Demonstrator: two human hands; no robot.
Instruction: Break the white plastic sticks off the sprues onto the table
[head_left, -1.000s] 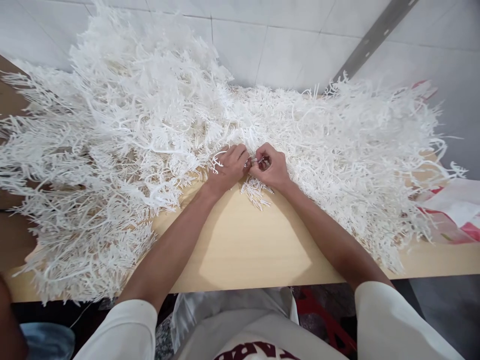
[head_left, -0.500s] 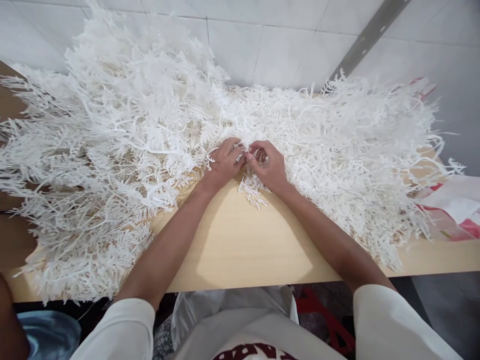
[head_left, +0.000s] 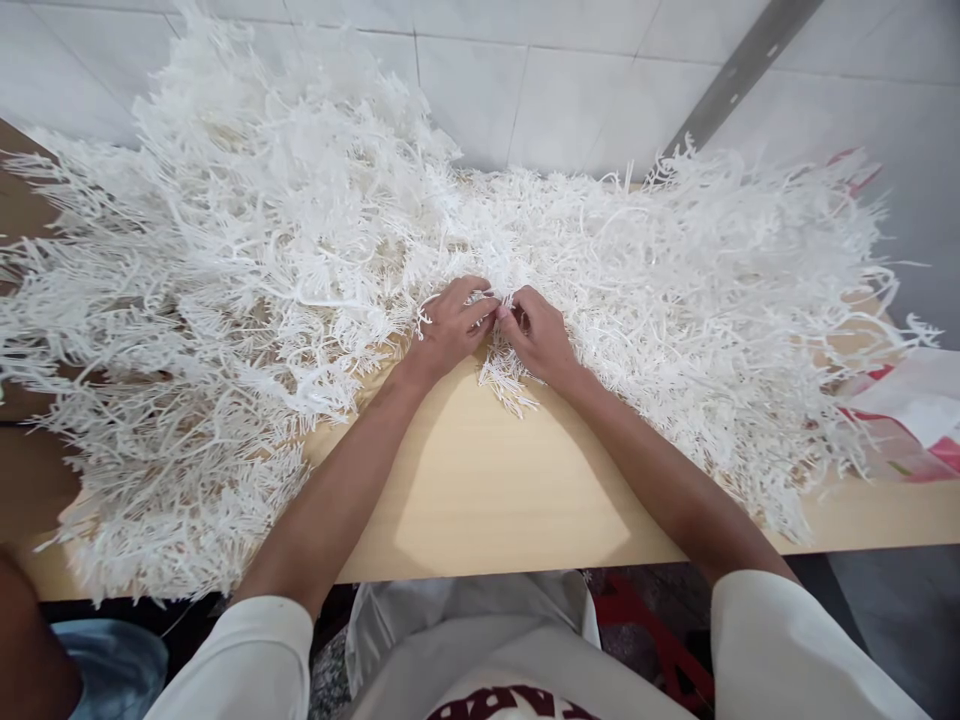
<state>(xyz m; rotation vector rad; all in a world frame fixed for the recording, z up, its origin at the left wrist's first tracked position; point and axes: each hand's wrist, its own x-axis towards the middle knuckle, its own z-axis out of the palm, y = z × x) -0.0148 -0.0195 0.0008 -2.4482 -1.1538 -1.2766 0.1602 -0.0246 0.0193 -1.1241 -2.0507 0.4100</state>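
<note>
A huge heap of white plastic branch pieces (head_left: 247,260) covers most of a light wooden table (head_left: 495,500). My left hand (head_left: 448,328) and my right hand (head_left: 537,336) meet at the near edge of the heap, fingertips pinched together on a small white branch piece (head_left: 501,303). A white sprig sticks out to the left of my left hand, and a fan of white tips (head_left: 508,384) lies just below both hands on the bare wood.
A white and red plastic bag (head_left: 911,420) lies at the table's right end. A grey metal rail (head_left: 739,75) crosses the tiled floor beyond. Another person's arm and blue jeans (head_left: 45,660) show at the lower left. A red stool frame (head_left: 652,650) sits under the table.
Both hands have shifted slightly up into the heap and closed tighter together; a small shiny bit seen between the fingers earlier is now hidden.
</note>
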